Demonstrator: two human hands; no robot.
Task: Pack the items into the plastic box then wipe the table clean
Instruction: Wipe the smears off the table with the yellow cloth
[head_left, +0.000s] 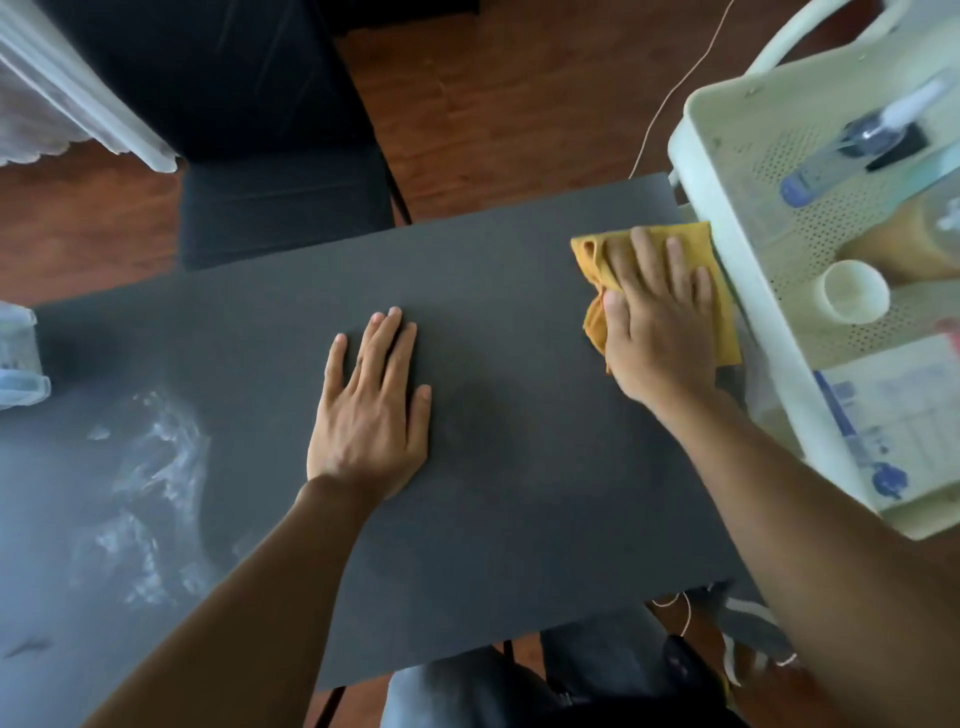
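**Cloth pressed at the bench's right edge**

Here the yellow cloth (691, 249) is pressed flat under the right grip (657, 332), fingers straight, just beside the white cart (727, 218). The left grip (371, 410) is laid open, holding nothing, on bare dark bench (493, 493). The plastic box (18, 358) is seen at the left edge.

We see both forearms bare, no sleeves reaching wrists. Left hand (370, 415) and right hand (655, 332) ungloved, no rings, no watch. We make out dark grey trousers (519, 686) at lower edge.
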